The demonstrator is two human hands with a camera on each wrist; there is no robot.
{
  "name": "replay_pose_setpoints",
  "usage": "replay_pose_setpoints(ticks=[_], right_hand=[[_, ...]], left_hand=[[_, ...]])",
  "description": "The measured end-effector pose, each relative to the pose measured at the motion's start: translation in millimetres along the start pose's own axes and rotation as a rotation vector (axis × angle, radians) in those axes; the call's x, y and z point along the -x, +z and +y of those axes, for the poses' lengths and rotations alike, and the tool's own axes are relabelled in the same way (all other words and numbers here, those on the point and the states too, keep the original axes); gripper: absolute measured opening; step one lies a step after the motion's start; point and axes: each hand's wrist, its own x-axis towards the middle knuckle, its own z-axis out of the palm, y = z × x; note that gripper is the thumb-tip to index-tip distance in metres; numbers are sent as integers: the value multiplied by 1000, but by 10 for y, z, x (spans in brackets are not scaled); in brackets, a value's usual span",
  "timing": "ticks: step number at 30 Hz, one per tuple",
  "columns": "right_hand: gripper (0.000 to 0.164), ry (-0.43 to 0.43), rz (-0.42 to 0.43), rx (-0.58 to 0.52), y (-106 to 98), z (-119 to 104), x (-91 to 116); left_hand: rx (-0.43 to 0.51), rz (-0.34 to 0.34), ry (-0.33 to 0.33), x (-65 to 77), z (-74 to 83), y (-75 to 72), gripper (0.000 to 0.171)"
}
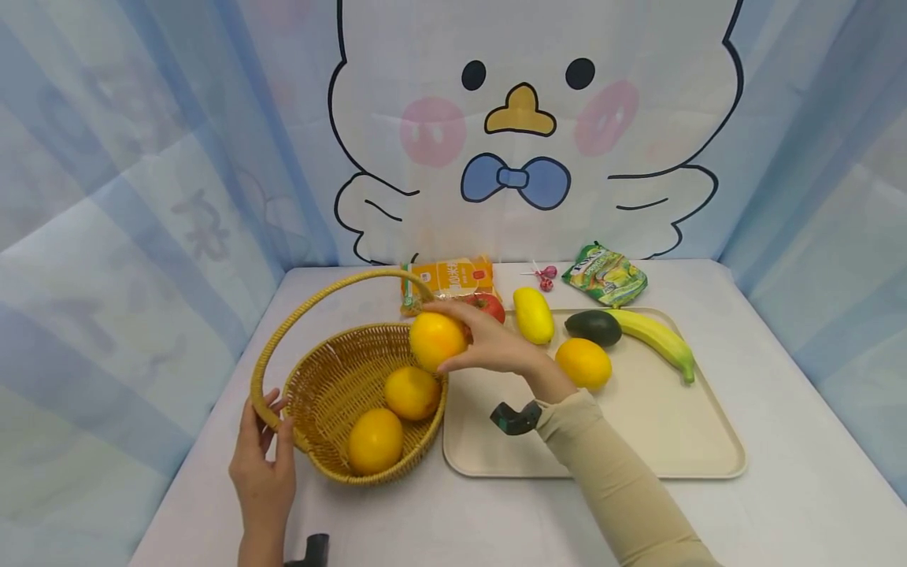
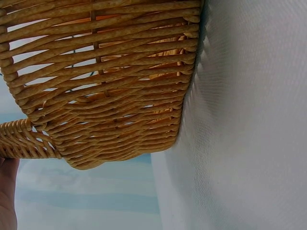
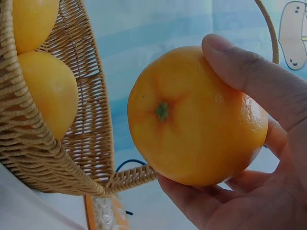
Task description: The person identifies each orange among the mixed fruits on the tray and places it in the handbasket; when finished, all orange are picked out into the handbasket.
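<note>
The right hand (image 1: 489,339) holds a round, glossy yellow-orange fruit with a small green stem mark (image 3: 162,111), its thumb on one side and its curled fingers on the other. This fruit is above the far right part of the rim of a round tan woven basket (image 1: 322,378); whether it touches the rim cannot be told. The left hand (image 1: 264,465) is at the left base of the basket's tall arched woven handle (image 1: 340,285), pinching it between thumb and fingers. Inside the basket, toward the right, lie two more round orange fruits, a nearer one (image 1: 375,441) and a farther one (image 1: 412,393). Right of the basket, a flat cream rectangular tray (image 1: 666,433) bears a plump yellow-orange oval fruit (image 1: 583,363), a dark green oval fruit (image 1: 594,327) and a curved yellow banana with a green tip (image 1: 655,340). A long yellow oval fruit (image 1: 534,316) lies at the tray's far edge. Left of it, a red round fruit (image 1: 487,307) is partly hidden by the right hand. Farther back are an orange printed packet (image 1: 457,276), two small wrapped lollipops (image 1: 547,278) and a crumpled green packet (image 1: 605,274), all on a white cloth (image 1: 794,409).
</note>
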Motion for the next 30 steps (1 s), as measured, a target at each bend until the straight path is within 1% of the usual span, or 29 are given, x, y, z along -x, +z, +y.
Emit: replay_pose_setpoints(ticks=[8, 14, 18, 24, 30], right_hand=[[78, -42, -35, 1, 73, -42, -54], [78, -42, -51, -11, 111, -60, -96], [78, -52, -55, 2, 126, -71, -120], [78, -49, -60, 17, 149, -70, -163], [79, -48, -64, 30, 183, -79, -197]], left_hand=[[-2, -3, 0, -2, -10, 3, 57], [-10, 0, -5, 4, -18, 7, 56], [-12, 4, 0, 1, -24, 9, 56], [-17, 2, -10, -1, -17, 2, 56], [-3, 1, 5, 0, -27, 7, 57]])
